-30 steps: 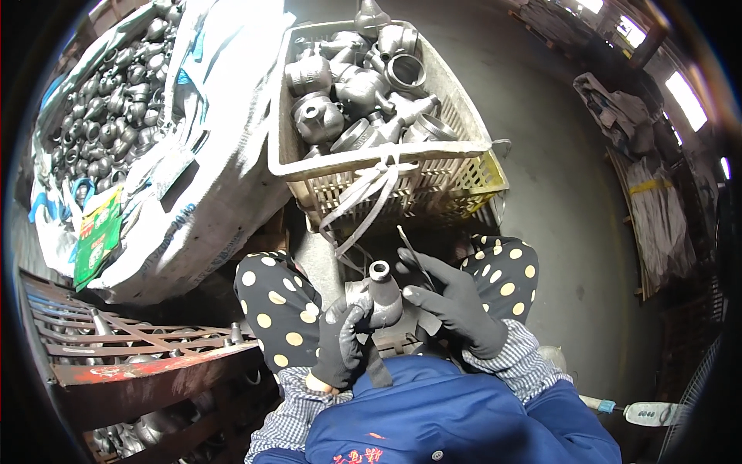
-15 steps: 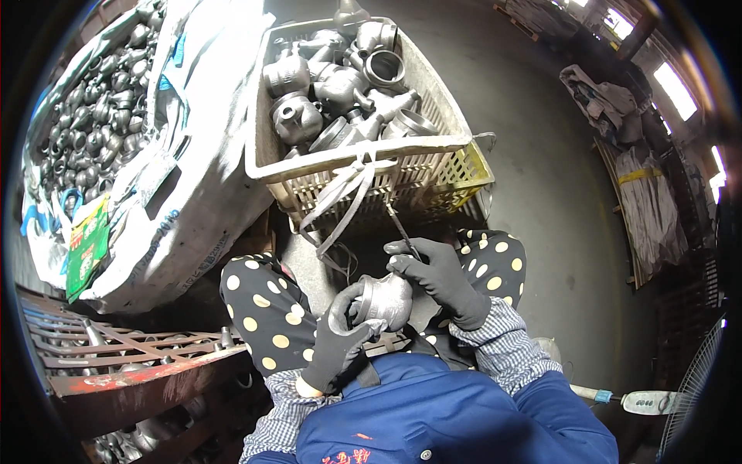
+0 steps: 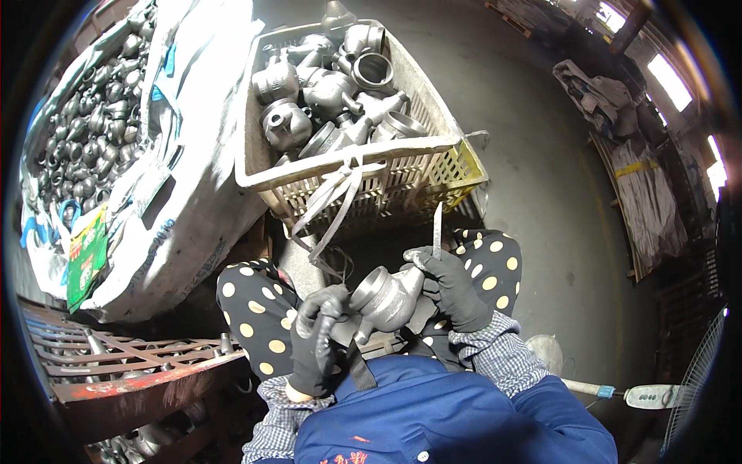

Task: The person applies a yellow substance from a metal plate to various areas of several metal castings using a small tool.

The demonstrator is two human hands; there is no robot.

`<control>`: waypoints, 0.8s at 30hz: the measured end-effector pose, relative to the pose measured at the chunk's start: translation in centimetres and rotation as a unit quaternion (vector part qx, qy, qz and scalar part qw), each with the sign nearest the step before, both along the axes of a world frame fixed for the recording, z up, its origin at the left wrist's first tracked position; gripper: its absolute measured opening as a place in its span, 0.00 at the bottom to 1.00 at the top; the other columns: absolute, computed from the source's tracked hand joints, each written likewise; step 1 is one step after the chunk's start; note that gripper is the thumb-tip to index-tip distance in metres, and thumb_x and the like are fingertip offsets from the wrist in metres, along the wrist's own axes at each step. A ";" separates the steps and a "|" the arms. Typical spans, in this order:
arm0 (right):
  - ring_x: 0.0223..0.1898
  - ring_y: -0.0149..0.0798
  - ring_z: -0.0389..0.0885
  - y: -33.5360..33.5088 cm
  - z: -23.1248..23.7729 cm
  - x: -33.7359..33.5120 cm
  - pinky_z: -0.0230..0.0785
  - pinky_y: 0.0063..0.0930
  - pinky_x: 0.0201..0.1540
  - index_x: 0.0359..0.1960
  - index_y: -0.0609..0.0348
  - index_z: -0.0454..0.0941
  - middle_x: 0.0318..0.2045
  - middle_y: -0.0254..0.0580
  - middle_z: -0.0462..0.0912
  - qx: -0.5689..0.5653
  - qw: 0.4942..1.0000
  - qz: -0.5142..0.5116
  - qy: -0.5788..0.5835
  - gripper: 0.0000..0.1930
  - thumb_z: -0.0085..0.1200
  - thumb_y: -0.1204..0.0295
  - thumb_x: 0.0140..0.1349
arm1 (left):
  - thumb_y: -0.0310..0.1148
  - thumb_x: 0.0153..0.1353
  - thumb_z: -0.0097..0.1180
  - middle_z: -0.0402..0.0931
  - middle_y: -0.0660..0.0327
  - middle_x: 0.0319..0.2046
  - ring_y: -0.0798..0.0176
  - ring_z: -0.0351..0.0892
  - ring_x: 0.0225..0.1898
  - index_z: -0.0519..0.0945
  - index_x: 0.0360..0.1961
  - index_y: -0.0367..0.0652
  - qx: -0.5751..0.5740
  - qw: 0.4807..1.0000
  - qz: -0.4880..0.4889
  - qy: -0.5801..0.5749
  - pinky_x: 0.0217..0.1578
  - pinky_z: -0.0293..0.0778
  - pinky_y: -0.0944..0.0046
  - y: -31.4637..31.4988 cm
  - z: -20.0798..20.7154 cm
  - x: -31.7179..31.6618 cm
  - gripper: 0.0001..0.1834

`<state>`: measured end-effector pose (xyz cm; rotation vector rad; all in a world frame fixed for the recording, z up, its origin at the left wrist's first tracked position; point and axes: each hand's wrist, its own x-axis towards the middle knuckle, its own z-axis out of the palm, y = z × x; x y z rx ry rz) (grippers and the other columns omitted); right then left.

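1. I see the right hand, in a dark grey knitted glove, reaching up and leftward from the lower right, its forearm in a black-and-white checked sleeve.
2. Its fingers are closed around the narrow neck of a rounded, dull grey metal casting, in front of the body and between the knees.
3. The same hand holds a thin, pale metal blade, which stands nearly upright above the knuckles, tip upward.
4. The casting hangs tilted: its wide round mouth faces up and to the left, its neck runs up to the right, and a short stub points down to the left.
5. The left hand, gloved alike, is raised just beside the casting's left side, back near the left knee, with the fingers bent inward. I cannot tell whether they touch the casting or grip anything.
6. Both elbows are bent, and the hands sit above the lap, below the front rim of an off-white plastic crate heaped with similar grey castings.
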<state>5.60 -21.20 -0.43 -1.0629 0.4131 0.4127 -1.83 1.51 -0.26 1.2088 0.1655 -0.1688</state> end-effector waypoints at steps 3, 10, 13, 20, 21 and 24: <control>0.17 0.17 0.65 -0.7 -1.2 0.1 0.51 0.12 0.15 0.43 0.58 0.78 0.27 0.31 0.79 0.001 1.000 -0.021 0.015 0.09 0.51 0.69 0.67 | 0.48 0.67 0.52 0.75 0.62 0.38 0.68 0.77 0.36 0.69 0.55 0.35 -0.080 0.988 0.019 0.131 0.34 0.77 0.70 -0.9 -1.4 0.0 0.27; 0.11 0.19 0.56 -1.2 -2.5 -0.1 0.44 0.15 0.12 0.44 0.60 0.78 0.20 0.25 0.69 0.002 0.999 -0.035 0.029 0.10 0.51 0.69 0.66 | 0.42 0.70 0.46 0.76 0.56 0.46 0.65 0.78 0.42 0.70 0.56 0.36 -0.151 0.983 0.030 0.100 0.41 0.78 0.63 -1.4 -2.1 -0.5 0.22; 0.11 0.19 0.56 -1.3 -2.8 -0.3 0.44 0.15 0.12 0.45 0.61 0.78 0.19 0.25 0.68 0.005 0.999 -0.022 0.023 0.10 0.51 0.70 0.66 | 0.41 0.71 0.45 0.77 0.54 0.47 0.64 0.79 0.44 0.70 0.55 0.36 -0.111 0.989 0.036 0.093 0.42 0.78 0.63 -1.5 -0.4 -0.1 0.21; 0.11 0.16 0.54 -0.6 -2.5 -0.8 0.43 0.14 0.12 0.40 0.61 0.80 0.17 0.22 0.67 -0.098 0.995 -0.008 -0.008 0.10 0.53 0.67 0.65 | 0.42 0.70 0.47 0.77 0.57 0.42 0.65 0.78 0.37 0.71 0.55 0.37 -0.106 0.990 0.037 0.086 0.38 0.78 0.66 -1.0 -1.8 0.0 0.21; 0.11 0.16 0.54 -0.6 -2.6 -0.9 0.42 0.14 0.12 0.39 0.61 0.81 0.17 0.21 0.67 -0.098 0.995 -0.007 -0.004 0.10 0.53 0.67 0.65 | 0.41 0.70 0.48 0.78 0.57 0.39 0.66 0.77 0.33 0.71 0.55 0.36 -0.151 0.981 0.036 0.114 0.35 0.77 0.69 -1.0 -1.3 -0.1 0.20; 0.10 0.16 0.54 -0.6 -2.7 -0.9 0.42 0.15 0.12 0.37 0.61 0.81 0.15 0.21 0.67 -0.109 0.994 -0.010 -0.001 0.11 0.54 0.66 0.65 | 0.40 0.69 0.49 0.77 0.58 0.36 0.67 0.76 0.30 0.71 0.54 0.36 -0.136 0.983 0.057 0.112 0.33 0.76 0.70 -1.4 -0.9 0.3 0.20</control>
